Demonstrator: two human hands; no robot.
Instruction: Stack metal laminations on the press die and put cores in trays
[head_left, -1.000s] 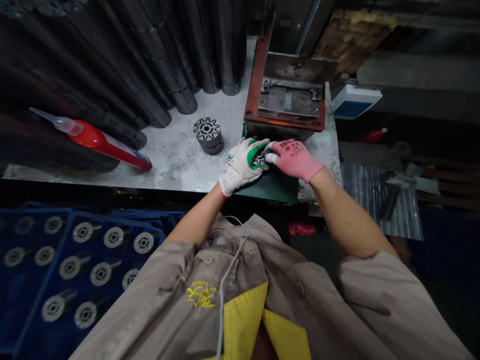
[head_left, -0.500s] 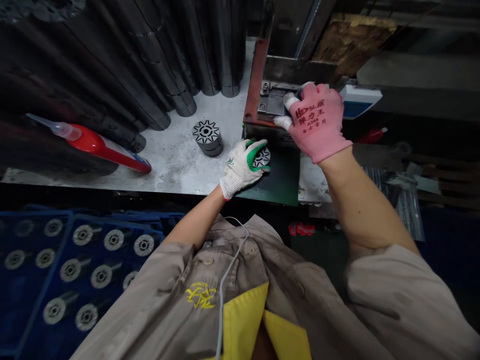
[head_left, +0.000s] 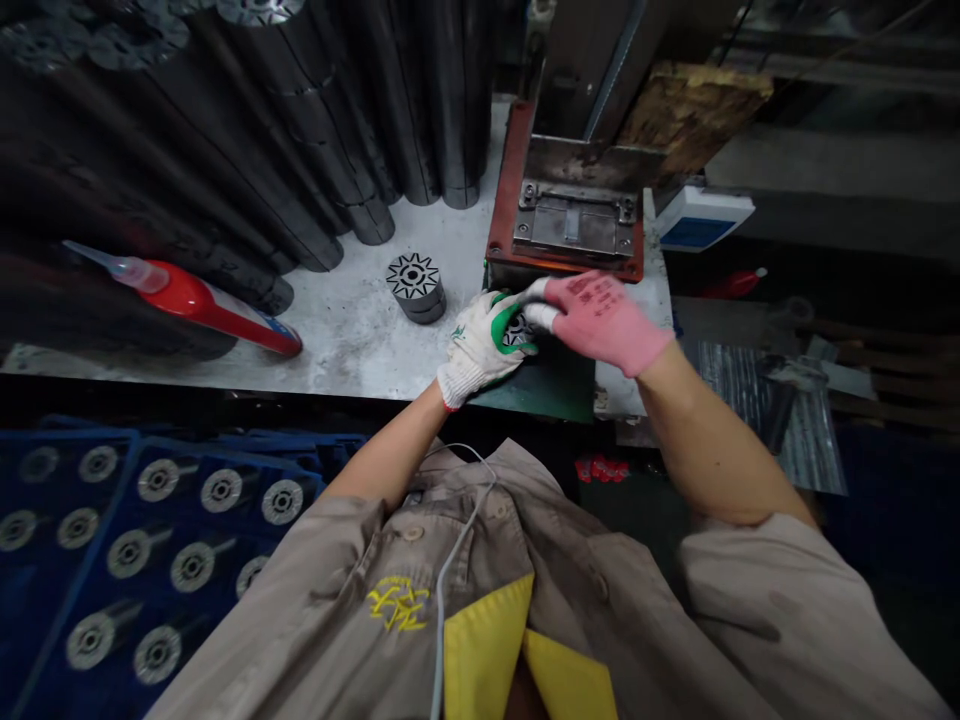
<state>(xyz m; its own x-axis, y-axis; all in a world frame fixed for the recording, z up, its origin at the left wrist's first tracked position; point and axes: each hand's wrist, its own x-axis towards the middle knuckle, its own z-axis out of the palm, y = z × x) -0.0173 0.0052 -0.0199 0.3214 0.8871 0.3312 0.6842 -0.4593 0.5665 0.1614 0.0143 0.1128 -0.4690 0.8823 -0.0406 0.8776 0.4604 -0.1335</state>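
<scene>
My left hand [head_left: 484, 345], in a white glove with green on the fingers, is wrapped round a slotted rotor core [head_left: 516, 332] on the dark green mat [head_left: 559, 385]. Over that core's top face, my right hand [head_left: 600, 318] in a pink glove has its white-tipped thumb and fingers pinched together. Whatever may be between those fingertips is hidden and blurred. A second rotor core [head_left: 417, 288] stands upright on the bench, left of my left hand. Just behind my hands is a metal fixture [head_left: 574, 228] on an orange-red base, with a small pale strip in its middle.
Tall stacks of dark cores [head_left: 330, 130] line the bench's back left. A red glue bottle [head_left: 217, 305] with a clear nozzle stands at the left. Blue trays [head_left: 124, 455] below hold shafted rotors. A white box [head_left: 705, 218] sits right of the fixture.
My right hand has come away from the fixture, down and left, to the rotor core in my left hand. The fixture's top is now uncovered. My left hand keeps its hold.
</scene>
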